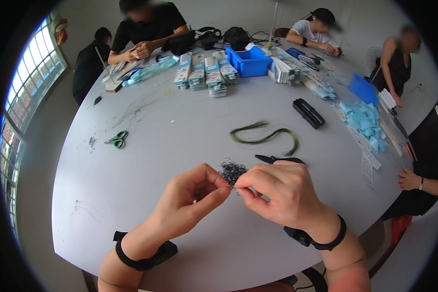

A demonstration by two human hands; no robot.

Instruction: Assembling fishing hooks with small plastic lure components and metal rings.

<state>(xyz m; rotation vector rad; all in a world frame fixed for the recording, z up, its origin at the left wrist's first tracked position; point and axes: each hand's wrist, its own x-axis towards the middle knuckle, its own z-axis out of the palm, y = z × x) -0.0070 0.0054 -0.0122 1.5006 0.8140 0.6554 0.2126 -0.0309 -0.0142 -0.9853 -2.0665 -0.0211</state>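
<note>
My left hand (pixel 194 192) and my right hand (pixel 280 192) meet over the near middle of the table, fingertips pinched almost together. A tiny dark, thin piece shows between the fingertips; I cannot make out its kind. Just behind them lies a loose pile of small black hooks (pixel 232 170), like fishing hooks, partly covered by my fingers. A black pointed tool (pixel 267 159) lies beyond my right hand, its rear part close to the knuckles. Farther back, a bundle of thin green line (pixel 263 141) curves in an S on the table.
Green-handled scissors (pixel 118 139) and loose thread ends (pixel 126 117) lie left on the grey table (pixel 131 185). A black case (pixel 308 113) sits right. Stacked packets (pixel 198 73), a blue bin (pixel 250 62) and light-blue strips (pixel 362 121) line the far and right sides. Several people are around the table.
</note>
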